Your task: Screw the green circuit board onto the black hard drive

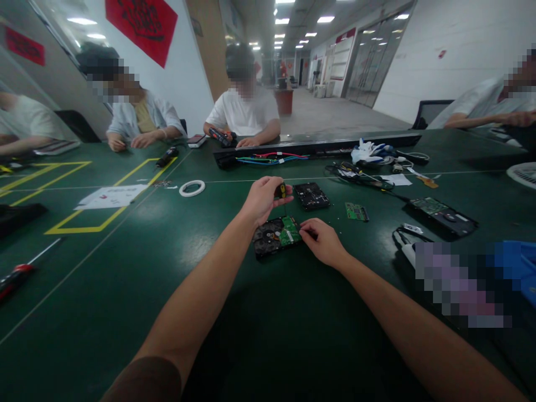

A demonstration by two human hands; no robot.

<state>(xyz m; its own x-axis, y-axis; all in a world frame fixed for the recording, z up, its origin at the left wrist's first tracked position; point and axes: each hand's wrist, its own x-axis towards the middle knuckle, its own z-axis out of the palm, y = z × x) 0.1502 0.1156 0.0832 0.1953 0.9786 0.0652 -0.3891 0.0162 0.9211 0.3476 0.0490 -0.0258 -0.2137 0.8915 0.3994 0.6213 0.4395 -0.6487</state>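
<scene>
A hard drive (268, 239) lies on the green table in front of me, its green circuit board (290, 230) facing up. Above its far edge, my left hand (267, 196) is closed around a screwdriver with a yellow and black handle (282, 191). The thin shaft points down toward the board; its tip is hard to make out. At the drive's right end, my right hand (320, 239) has its fingers pinched together on the edge. Just beyond is a second black hard drive (312, 196). A loose green circuit board (356, 211) rests to the right of them.
Another hard drive (441, 216) with a cable lies at right. Gloves (371, 152) and cables sit farther back by a long black bar (326, 149). A white ring (192, 188), paper (111, 197) and a red-black screwdriver (20, 273) are leftward. Several people sit around the table.
</scene>
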